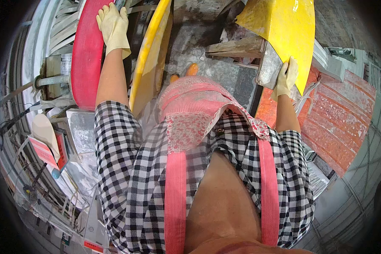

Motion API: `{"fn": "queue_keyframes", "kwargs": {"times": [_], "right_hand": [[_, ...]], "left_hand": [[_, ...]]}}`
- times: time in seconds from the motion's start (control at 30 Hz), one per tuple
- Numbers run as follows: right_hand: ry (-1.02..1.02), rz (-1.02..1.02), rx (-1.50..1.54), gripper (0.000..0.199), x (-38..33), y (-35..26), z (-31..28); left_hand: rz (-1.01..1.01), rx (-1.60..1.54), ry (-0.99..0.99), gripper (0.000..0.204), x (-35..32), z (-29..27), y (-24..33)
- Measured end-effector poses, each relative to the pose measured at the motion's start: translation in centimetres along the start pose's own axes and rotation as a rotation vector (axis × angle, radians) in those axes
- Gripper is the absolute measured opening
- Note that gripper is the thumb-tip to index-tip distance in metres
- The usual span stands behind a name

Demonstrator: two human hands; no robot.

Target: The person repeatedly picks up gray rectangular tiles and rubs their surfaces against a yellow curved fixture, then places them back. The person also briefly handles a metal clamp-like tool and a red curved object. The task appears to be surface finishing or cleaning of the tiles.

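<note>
My gloved left hand (113, 26) lies flat on a red board (86, 59); right hand (286, 77) fingers grip a yellow sheet's (283, 29) edge.

The left hand (113, 26) is lying on the top end of a long flat panel (86, 59) at eleven o'clock. Just to the right of that panel, another curved panel (150, 59) is standing on its edge at twelve o'clock. The right hand (286, 77) is holding the lower edge of a big sheet (283, 29) at two o'clock. A wooden block (237, 46) is lying between the curved panel and the sheet. A stack of ribbed sheets (343, 114) is lying at three o'clock, behind the right hand.
</note>
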State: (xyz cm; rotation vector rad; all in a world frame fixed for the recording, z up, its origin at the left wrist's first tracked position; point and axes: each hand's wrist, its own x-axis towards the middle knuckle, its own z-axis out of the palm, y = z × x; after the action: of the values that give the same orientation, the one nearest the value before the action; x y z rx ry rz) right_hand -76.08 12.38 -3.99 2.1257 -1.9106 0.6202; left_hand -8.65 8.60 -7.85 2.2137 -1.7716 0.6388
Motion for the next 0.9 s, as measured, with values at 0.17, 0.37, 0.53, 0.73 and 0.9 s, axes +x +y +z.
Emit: {"fn": "queue_keyframes", "kwargs": {"times": [0.17,0.37,0.53,0.73,0.9], "right_hand": [[0.033,-0.023,-0.002,0.038,-0.1,0.2,0.3],[0.029,-0.004,-0.009,0.039,-0.1,0.1,0.2],[0.026,0.023,-0.001,0.041,-0.1,0.3,0.4],[0.012,0.07,0.021,0.04,-0.2,-0.2,0.3],[-0.006,0.071,0.007,0.039,0.0,-0.4,-0.1]], "left_hand": [[-0.013,-0.01,-0.028,0.054,0.1,-0.3,0.2],[-0.024,-0.059,0.035,0.047,0.1,-0.9,0.9],[-0.054,-0.049,-0.009,0.046,0.3,-1.2,1.1],[-0.05,-0.039,-0.001,0.045,0.3,-1.6,1.3],[-0.052,-0.045,-0.001,0.044,0.4,-1.7,1.4]]}}
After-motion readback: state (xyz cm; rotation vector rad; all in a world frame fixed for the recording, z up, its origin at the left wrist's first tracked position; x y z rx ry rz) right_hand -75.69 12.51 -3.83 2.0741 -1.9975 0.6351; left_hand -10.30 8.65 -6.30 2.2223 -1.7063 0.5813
